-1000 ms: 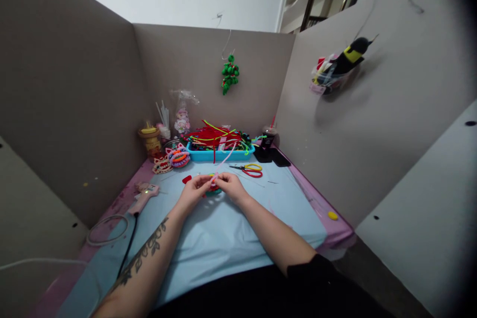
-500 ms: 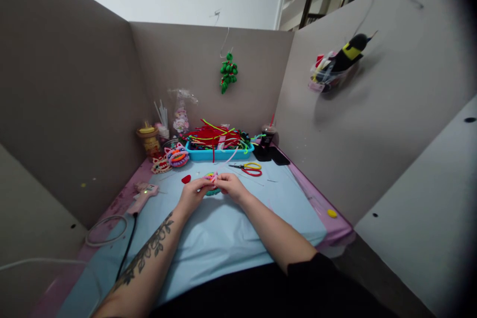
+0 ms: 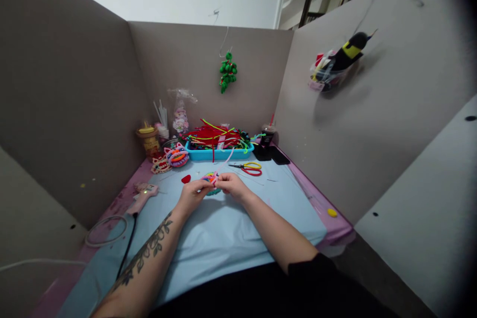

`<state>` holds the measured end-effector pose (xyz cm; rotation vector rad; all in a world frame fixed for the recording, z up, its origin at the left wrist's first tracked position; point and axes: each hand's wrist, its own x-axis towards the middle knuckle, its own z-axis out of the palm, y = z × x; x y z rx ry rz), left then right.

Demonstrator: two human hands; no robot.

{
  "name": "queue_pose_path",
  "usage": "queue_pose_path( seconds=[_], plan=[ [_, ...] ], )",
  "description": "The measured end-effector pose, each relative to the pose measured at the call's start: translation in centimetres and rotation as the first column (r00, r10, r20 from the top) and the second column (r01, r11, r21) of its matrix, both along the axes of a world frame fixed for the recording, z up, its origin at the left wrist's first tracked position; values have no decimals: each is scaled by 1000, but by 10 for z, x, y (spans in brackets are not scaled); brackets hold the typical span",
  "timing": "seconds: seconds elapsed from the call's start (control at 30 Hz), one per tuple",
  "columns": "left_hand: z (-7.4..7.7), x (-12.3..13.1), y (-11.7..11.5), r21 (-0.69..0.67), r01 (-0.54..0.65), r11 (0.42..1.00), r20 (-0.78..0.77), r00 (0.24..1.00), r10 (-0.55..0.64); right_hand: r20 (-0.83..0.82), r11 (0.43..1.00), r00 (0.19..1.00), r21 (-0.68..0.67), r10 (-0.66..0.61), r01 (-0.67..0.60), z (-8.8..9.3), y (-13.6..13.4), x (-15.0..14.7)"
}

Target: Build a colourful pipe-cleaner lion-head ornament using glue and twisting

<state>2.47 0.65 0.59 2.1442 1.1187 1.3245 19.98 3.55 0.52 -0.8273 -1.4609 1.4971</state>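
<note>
Between my two hands is a small multicoloured piece (image 3: 211, 179) of fuzzy stems, pink, orange and blue on top with teal at its lower edge. My left hand (image 3: 194, 195) pinches its left side. My right hand (image 3: 233, 186) is closed at its right side, where a pale pink stem (image 3: 228, 158) sticks up from the fingers. The fingertips partly cover the piece. A red oval piece (image 3: 186, 179) lies left of it on the light blue cloth.
Behind stands a blue tray (image 3: 197, 154) heaped with stems. Scissors (image 3: 251, 169) lie right of my hands, a pink glue gun (image 3: 142, 198) to the left. Two finished-looking faces (image 3: 177, 156), a cup (image 3: 268, 134) and black flat objects (image 3: 280, 155) sit further back.
The fingers have shifted slightly on the piece, and more of its top shows. The pale pink stem has swung a little to the left and stands steeper.
</note>
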Motion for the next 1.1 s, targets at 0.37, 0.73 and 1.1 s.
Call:
queue_pose_path(
  seconds=[0.37,0.73,1.1],
  plan=[
    [1,0,0,48,79,996,-40,996,-77,18,991,991,-36,130,-130,1,2,6],
    [-3,0,0,111,101,989,-109,990,-89,83,992,988,-4,129,-129,-4,7,11],
    [-13,-3,5,344,216,914,-271,955,-124,47,1000,999,15,20,-21,-1,4,7]
  ],
)
